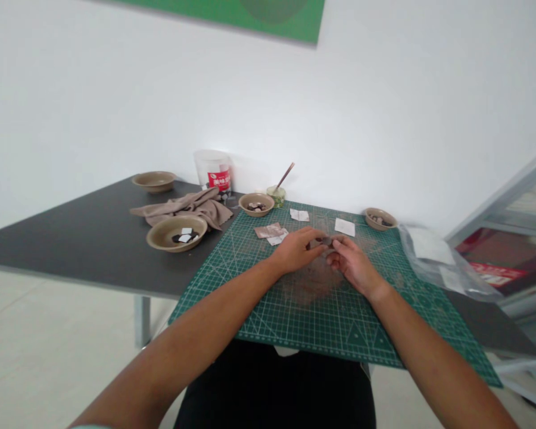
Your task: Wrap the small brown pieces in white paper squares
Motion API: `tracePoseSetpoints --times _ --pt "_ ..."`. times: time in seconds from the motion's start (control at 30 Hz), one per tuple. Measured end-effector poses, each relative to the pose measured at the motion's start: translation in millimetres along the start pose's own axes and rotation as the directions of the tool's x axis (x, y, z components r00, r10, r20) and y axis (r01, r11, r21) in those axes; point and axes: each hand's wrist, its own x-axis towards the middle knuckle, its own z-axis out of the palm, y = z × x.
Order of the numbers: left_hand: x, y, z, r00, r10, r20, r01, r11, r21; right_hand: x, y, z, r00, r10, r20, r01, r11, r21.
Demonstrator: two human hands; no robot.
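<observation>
Fingers (311, 238) of both hands pinch a small dark piece (324, 241) between them at the centre of the frame.
The left hand (295, 251) and right hand (354, 265) meet over a green gridded cutting mat (295, 322) on a dark grey table (93, 238). Centre left lie a tan bowl of black and white bits (161, 236), a crumpled beige cloth (183, 208) and a white plastic tub with a red label (214, 170). Further right is a clear plastic bag (442, 262). Behind stands a white wall (384, 107), with grey metal shelving (509, 190) at far right.
</observation>
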Motion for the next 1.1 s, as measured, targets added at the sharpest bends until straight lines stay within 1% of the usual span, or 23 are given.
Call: tracePoseSetpoints --times 0.03,0.1,0.13,0.2,0.23,0.27,0.33,0.4,0.53,0.6,0.8,0.93,1.1 --pt "0.2 0.3 -0.6 1.000 -0.001 0.000 0.001 1.000 0.002 -1.2 0.3 -0.2 0.999 -0.028 -0.019 0.027 0.999 -0.039" --pt "0.8 1.4 -2.0 1.000 -0.014 0.005 0.014 1.000 0.008 -3.5 1.5 -0.2 0.988 -0.148 -0.047 0.135 0.970 -0.203" --pt "1.2 2.0 -2.7 1.000 -0.024 0.009 0.024 1.000 0.007 -4.4 2.5 0.0 0.973 -0.226 -0.044 0.201 0.928 -0.313" --pt "2.0 3.1 -3.6 0.999 -0.043 0.016 0.043 0.999 -0.006 -5.1 5.0 0.4 0.936 -0.351 -0.006 0.300 0.807 -0.510" --pt "2.3 3.5 -3.7 0.998 -0.056 0.017 0.057 0.998 -0.020 -5.0 6.2 0.2 0.926 -0.378 0.020 0.321 0.757 -0.570" --pt "2.6 3.7 -3.6 0.997 -0.073 0.018 0.074 0.996 -0.039 -4.5 7.4 -0.2 0.924 -0.380 0.036 0.325 0.732 -0.599" --pt "3.1 3.4 -2.5 0.993 -0.119 0.028 0.121 0.989 -0.087 -2.5 9.2 -2.0 0.923 -0.380 0.055 0.327 0.702 -0.633" --pt "3.7 2.1 -0.9 0.985 -0.167 0.041 0.171 0.974 -0.146 0.6 10.2 -4.6 0.910 -0.409 0.068 0.348 0.665 -0.660" --pt "5.6 -3.0 2.1 0.969 -0.239 0.060 0.245 0.909 -0.338 7.0 11.0 -8.6 0.883 -0.465 0.062 0.376 0.624 -0.685" --pt "6.3 -5.6 3.1 0.965 -0.254 0.071 0.260 0.874 -0.410 8.5 11.3 -8.7 0.881 -0.469 0.058 0.376 0.622 -0.687" --pt "6.9 -11.4 6.2 0.956 -0.275 0.099 0.282 0.782 -0.555 12.5 9.2 -3.5 0.877 -0.477 0.061 0.383 0.617 -0.688" --pt "9.3 -16.3 3.5 0.942 -0.322 0.097 0.311 0.722 -0.618 24.0 1.6 1.5 0.882 -0.460 0.099 0.399 0.619 -0.677" --pt "10.0 -19.5 -2.8 0.925 -0.373 0.063 0.316 0.671 -0.670 38.3 -9.0 8.1 0.873 -0.463 0.155 0.441 0.612 -0.657"
